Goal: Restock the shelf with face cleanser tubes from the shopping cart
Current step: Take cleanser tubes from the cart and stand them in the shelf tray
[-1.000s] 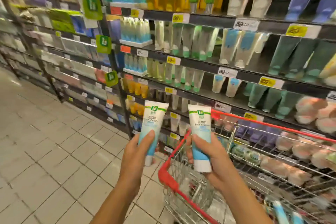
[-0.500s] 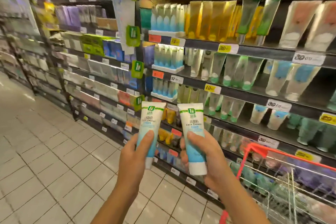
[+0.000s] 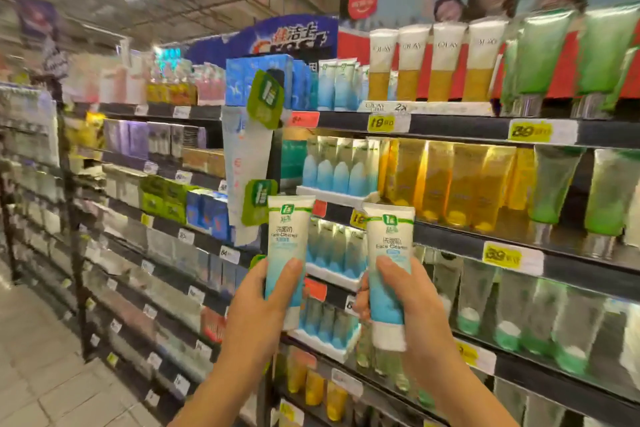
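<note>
My left hand (image 3: 258, 308) grips a white and blue face cleanser tube (image 3: 287, 239), cap down, held upright in front of the shelves. A second, matching tube (image 3: 389, 246) stands cap down in my right hand (image 3: 415, 308), whose fingers wrap its lower half. Both tubes hover in front of white shelf trays (image 3: 332, 196) that hold rows of the same blue and white tubes (image 3: 337, 173). The shopping cart is out of view.
Black shelves (image 3: 450, 130) with yellow price tags carry amber tubes (image 3: 460, 180), green tubes (image 3: 554, 184) and white-gold tubes (image 3: 415, 62) to the right. Green hanging tags (image 3: 266, 99) stick out at the shelf's left end. A tiled aisle floor (image 3: 45, 374) runs along the left.
The view has tilted upward: the red cart dropped out of sight and higher shelves and the ceiling appeared. Both hands still hold their tubes, now raised level with the blue-tube trays.
</note>
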A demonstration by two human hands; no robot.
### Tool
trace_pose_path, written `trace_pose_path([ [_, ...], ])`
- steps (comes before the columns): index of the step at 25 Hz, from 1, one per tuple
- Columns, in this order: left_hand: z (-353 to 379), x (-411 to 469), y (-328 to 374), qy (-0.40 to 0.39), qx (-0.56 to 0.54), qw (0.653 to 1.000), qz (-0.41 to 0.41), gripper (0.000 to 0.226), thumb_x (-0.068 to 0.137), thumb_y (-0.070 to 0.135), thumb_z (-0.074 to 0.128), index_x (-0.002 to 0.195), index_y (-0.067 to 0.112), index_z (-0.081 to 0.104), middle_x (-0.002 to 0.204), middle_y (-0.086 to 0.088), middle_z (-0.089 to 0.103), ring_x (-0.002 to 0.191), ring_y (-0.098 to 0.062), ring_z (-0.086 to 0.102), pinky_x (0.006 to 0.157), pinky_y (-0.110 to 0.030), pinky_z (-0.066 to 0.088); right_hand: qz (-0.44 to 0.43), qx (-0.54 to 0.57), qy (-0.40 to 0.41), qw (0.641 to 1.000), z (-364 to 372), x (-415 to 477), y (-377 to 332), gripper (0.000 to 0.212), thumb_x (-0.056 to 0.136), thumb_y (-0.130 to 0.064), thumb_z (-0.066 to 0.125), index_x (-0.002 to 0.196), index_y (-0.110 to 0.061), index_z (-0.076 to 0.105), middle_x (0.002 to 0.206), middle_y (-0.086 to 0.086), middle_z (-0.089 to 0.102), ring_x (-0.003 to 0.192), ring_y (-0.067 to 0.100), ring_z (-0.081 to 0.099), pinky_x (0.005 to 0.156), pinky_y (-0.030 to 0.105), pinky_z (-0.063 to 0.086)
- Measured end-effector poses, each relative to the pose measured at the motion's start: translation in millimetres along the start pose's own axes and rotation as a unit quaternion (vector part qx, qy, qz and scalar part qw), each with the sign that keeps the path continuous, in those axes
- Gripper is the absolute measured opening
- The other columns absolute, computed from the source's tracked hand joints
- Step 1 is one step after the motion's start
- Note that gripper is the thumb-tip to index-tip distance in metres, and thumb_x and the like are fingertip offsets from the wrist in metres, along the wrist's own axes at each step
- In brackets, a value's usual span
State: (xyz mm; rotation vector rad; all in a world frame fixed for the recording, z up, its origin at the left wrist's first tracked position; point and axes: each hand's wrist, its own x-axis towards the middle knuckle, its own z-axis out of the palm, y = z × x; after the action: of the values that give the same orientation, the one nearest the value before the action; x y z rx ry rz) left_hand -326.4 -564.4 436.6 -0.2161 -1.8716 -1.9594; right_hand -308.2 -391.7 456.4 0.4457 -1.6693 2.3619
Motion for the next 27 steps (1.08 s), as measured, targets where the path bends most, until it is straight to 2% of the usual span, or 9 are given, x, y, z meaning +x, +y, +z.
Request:
trace_pose_path([
  [3,1,62,2,-0.025,-0.04,0.998,0.029,0.05,0.065,0.059,0.059,0.097,0.022,0.064,0.082,-0.001,0.073,0.072,-0.011,0.07,0.055,-0.022,0.052,-0.06,-0.056,0.032,0.996,14,49,3,0.03,0.074,-0.043,0.065,0.102,-0.034,0.064,0.091,-0.002,0.072,0.078,0.014,0.069,0.064,0.027,0.055],
  [5,0,102,7,-0.046,-0.048,0.996,0.063,0.05,0.066,0.053,0.061,0.101,0.018,0.062,0.082,0.0,0.073,0.07,-0.009,0.069,0.053,-0.017,0.051,-0.099,-0.072,0.04,0.992,25,80,-1,0.028,0.075,-0.043,0.064,0.102,-0.038,0.064,0.103,-0.001,0.071,0.092,0.016,0.069,0.074,0.033,0.058],
  [8,-7,163,17,-0.09,-0.054,0.988,0.115,0.044,0.07,0.048,0.059,0.103,0.019,0.06,0.081,0.007,0.073,0.067,-0.009,0.067,0.05,-0.015,0.05,-0.157,-0.101,0.054,0.981,43,131,-14,0.029,0.076,-0.041,0.067,0.103,-0.031,0.063,0.098,-0.003,0.072,0.088,0.011,0.069,0.068,0.024,0.056],
  [12,-11,240,42,-0.144,-0.061,0.973,0.169,0.04,0.068,0.051,0.057,0.1,0.025,0.058,0.082,0.021,0.071,0.072,0.006,0.065,0.056,-0.008,0.047,-0.203,-0.179,0.07,0.96,68,198,-40,0.038,0.069,-0.046,0.063,0.103,-0.029,0.061,0.09,-0.013,0.071,0.08,-0.002,0.066,0.062,0.013,0.051],
  [16,3,304,68,-0.182,-0.016,0.959,0.218,0.043,0.068,0.055,0.059,0.1,0.026,0.055,0.095,0.011,0.068,0.082,-0.001,0.064,0.066,-0.014,0.051,-0.277,-0.258,0.103,0.92,90,252,-72,0.031,0.07,-0.041,0.065,0.097,-0.028,0.06,0.085,-0.02,0.071,0.081,-0.006,0.065,0.063,0.01,0.05],
  [18,17,331,79,-0.173,0.01,0.956,0.239,0.035,0.079,0.045,0.063,0.103,0.022,0.053,0.103,0.004,0.066,0.09,-0.009,0.063,0.078,-0.026,0.053,-0.309,-0.287,0.125,0.898,92,281,-90,0.028,0.077,-0.032,0.07,0.101,-0.023,0.059,0.092,-0.014,0.071,0.086,0.0,0.067,0.068,0.017,0.053],
  [22,45,373,95,-0.14,0.045,0.95,0.276,0.032,0.088,0.034,0.062,0.111,0.016,0.051,0.105,0.002,0.06,0.091,-0.015,0.057,0.077,-0.031,0.046,-0.276,-0.36,0.169,0.875,84,347,-120,0.036,0.081,-0.018,0.072,0.11,-0.013,0.05,0.112,0.006,0.064,0.102,0.021,0.063,0.089,0.044,0.054],
  [25,63,394,99,-0.136,0.086,0.955,0.251,0.038,0.091,0.034,0.058,0.117,0.009,0.047,0.112,-0.006,0.058,0.096,-0.021,0.055,0.079,-0.033,0.045,-0.228,-0.444,0.195,0.844,81,388,-124,0.04,0.08,-0.019,0.074,0.11,-0.009,0.05,0.115,0.009,0.062,0.106,0.025,0.06,0.092,0.047,0.051],
  [27,72,407,102,-0.133,0.137,0.956,0.222,0.044,0.093,0.038,0.053,0.12,0.003,0.047,0.116,-0.014,0.057,0.1,-0.028,0.054,0.076,-0.032,0.041,-0.205,-0.517,0.222,0.801,79,410,-118,0.048,0.078,-0.024,0.075,0.113,-0.005,0.049,0.116,0.01,0.061,0.104,0.024,0.059,0.088,0.04,0.051],
])
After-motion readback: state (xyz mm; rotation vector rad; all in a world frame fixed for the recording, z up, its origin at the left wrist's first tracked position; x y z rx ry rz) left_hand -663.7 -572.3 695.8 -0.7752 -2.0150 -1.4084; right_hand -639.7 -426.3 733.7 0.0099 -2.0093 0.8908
